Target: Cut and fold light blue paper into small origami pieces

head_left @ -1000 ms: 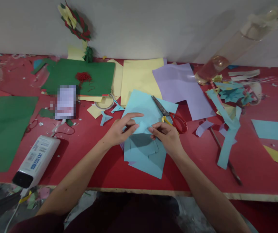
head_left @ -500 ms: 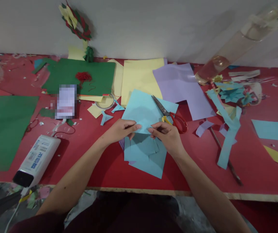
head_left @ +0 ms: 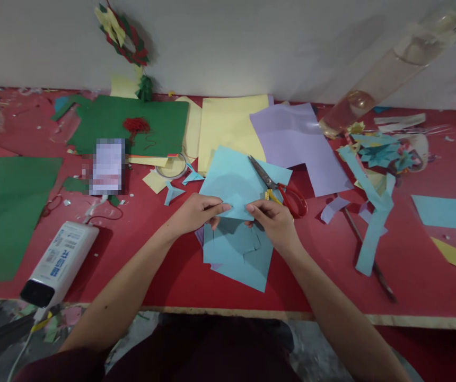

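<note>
A small folded piece of light blue paper [head_left: 237, 208] is held up between my two hands. My left hand [head_left: 202, 211] pinches its left corner between thumb and fingers. At the opposite corner, my right hand [head_left: 271, 217] grips it the same way. Larger light blue sheets [head_left: 228, 246] lie beneath, with cut or creased lines showing on the nearer one. Just beyond my right hand rest scissors with red handles [head_left: 291, 199], their blades pointing away to the upper left. Something yellow [head_left: 272, 197] lies beside them, partly hidden by my hand.
Purple paper [head_left: 299, 143], yellow paper [head_left: 228, 127] and green paper [head_left: 160, 119] lie at the back. A phone [head_left: 107, 167] and a white power bank [head_left: 63, 262] are on the left. Blue strips [head_left: 375, 233], a thin stick [head_left: 367, 254] and a clear bottle [head_left: 375, 90] are on the right.
My right fingers have shifted slightly along the right corner of the small blue paper, which now looks flatter. My left hand has hardly moved.
</note>
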`<action>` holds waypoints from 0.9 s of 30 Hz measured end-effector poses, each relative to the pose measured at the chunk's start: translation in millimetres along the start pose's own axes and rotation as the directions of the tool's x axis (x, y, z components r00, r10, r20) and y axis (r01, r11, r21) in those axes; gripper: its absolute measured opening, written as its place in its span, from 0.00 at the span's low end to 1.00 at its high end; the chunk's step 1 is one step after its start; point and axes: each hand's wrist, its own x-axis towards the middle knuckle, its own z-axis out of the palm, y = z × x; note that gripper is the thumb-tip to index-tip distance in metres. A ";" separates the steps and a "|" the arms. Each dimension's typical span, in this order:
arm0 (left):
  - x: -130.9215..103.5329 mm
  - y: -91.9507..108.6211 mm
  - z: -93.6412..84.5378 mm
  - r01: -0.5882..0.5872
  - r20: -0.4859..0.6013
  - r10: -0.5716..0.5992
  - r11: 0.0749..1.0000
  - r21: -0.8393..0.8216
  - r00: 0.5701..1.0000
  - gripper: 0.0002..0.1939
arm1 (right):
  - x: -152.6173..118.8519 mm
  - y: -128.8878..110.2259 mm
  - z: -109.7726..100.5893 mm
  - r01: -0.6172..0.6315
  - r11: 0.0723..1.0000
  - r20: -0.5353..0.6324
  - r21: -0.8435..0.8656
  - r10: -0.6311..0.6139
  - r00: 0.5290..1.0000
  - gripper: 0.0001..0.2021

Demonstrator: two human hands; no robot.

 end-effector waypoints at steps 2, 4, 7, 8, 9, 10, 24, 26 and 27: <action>0.3 0.1 0.5 0.013 0.003 -0.013 1.000 -0.010 1.000 0.25 | 0.7 0.6 0.2 -0.004 1.000 0.006 0.000 0.004 1.000 0.14; 0.5 0.1 0.9 0.024 0.005 -0.024 0.999 -0.025 1.000 0.25 | 1.0 1.0 0.4 -0.013 1.000 0.000 0.007 0.013 1.000 0.14; 0.4 0.2 0.6 0.023 0.010 -0.023 0.999 -0.039 1.000 0.25 | 0.7 0.8 0.3 -0.011 1.000 -0.025 -0.007 0.011 1.000 0.16; 0.4 0.3 0.3 0.024 0.012 -0.023 0.999 -0.043 1.000 0.25 | 0.6 0.7 0.1 -0.005 1.000 -0.033 -0.014 0.005 0.999 0.16; 0.3 0.3 0.1 0.024 0.015 -0.023 0.999 -0.049 1.000 0.25 | 0.6 0.5 -0.2 0.002 1.000 -0.041 -0.022 -0.003 0.999 0.16; 0.3 0.2 -0.2 0.025 0.017 -0.024 0.998 -0.055 1.000 0.25 | 0.6 0.5 -0.5 0.010 1.000 -0.048 -0.027 -0.011 0.999 0.16; 0.1 -4.6 -0.3 -0.017 -0.012 0.016 0.996 -0.093 1.000 0.25 | -1.3 -2.6 -2.4 0.140 0.983 -0.138 -0.122 -0.157 0.978 0.10; 0.0 -4.6 -0.3 -0.024 -0.020 0.022 0.996 -0.083 1.000 0.24 | -1.2 -2.3 -1.9 0.146 0.981 -0.137 -0.131 -0.164 0.977 0.10; -0.1 -4.4 -0.2 -0.026 -0.024 0.025 0.997 -0.079 0.999 0.23 | -1.0 -2.1 -1.6 0.151 0.980 -0.135 -0.132 -0.168 0.976 0.10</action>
